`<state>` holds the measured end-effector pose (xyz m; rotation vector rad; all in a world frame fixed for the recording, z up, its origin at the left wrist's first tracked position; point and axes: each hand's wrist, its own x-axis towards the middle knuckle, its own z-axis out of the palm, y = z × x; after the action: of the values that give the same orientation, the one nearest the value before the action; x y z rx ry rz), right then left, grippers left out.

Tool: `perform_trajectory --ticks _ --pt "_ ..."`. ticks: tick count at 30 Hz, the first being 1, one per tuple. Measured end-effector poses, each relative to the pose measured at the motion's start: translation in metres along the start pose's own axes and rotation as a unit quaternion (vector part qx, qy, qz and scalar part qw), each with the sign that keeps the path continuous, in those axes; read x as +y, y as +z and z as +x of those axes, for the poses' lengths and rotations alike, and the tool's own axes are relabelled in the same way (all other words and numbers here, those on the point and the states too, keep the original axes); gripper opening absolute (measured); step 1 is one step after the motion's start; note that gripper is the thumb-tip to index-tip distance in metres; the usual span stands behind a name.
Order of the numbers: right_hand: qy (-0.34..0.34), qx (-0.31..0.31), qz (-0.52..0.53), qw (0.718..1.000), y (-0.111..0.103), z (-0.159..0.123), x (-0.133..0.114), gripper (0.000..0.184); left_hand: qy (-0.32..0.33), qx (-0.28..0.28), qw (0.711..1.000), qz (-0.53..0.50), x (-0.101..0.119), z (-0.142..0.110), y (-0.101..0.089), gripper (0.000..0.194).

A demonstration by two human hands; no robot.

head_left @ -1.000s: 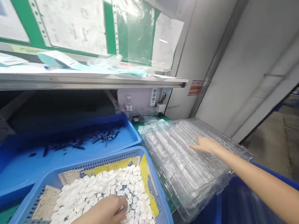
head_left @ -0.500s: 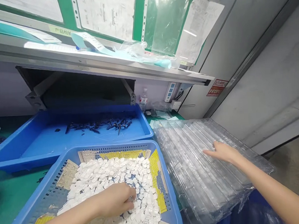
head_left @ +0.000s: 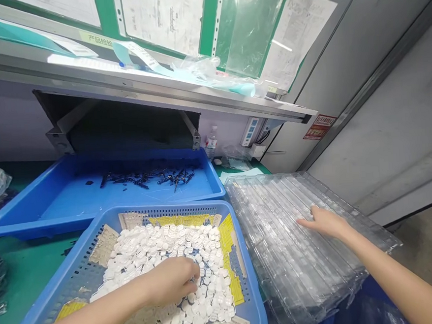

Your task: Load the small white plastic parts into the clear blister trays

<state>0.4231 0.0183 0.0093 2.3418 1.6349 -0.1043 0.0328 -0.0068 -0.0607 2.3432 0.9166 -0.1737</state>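
White plastic discs [head_left: 151, 246] beneath left hand [head_left: 170, 282]

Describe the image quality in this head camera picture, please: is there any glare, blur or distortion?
In the head view, glare whitens the metal shelf; the head view also shows wide-angle distortion, with the shelf's long edge slanting steeply; in the head view, the clear plastic trays carry bright reflections, while the right hand shows no strong blur.

1. Bright, even light falls from above, and the picture is sharp.
2. A deep shadow sits under the metal shelf [head_left: 159, 94].
3. Glare streaks the clear plastic trays [head_left: 278, 256] below the shelf's right end.
4. Straight lines bow toward the picture's edges.
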Motion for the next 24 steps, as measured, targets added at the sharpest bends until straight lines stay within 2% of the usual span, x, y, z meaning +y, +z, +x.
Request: perform_trajectory --ticks 5,8,12,17,20,24 --pt "0.015 0.005 0.005 1.000 -0.001 -0.001 -0.002 0.047 0.020 0.035 0.999 0.032 0.006 -0.001 -0.003 0.018" --pt "0.019 0.006 0.015 1.000 -0.002 -0.003 -0.002 0.049 0.015 0.036 0.999 0.023 0.005 -0.001 -0.002 0.025" --pt "0.026 0.011 0.026 0.999 -0.002 -0.006 -0.002 0.053 -0.005 -0.010 1.000 0.002 0.003 -0.001 0.000 0.044" --pt "0.045 0.004 0.048 0.998 0.003 -0.006 -0.002 0.062 -0.043 -0.091 0.994 0.045 0.010 -0.002 -0.003 0.077" --pt "0.059 0.008 0.063 0.996 0.005 -0.006 -0.002 0.066 -0.059 -0.126 0.989 0.059 0.017 -0.002 -0.007 0.082" --pt "0.076 0.018 0.077 0.994 -0.001 -0.009 -0.002 0.068 -0.064 -0.135 0.986 0.073 0.019 -0.002 -0.009 0.085"
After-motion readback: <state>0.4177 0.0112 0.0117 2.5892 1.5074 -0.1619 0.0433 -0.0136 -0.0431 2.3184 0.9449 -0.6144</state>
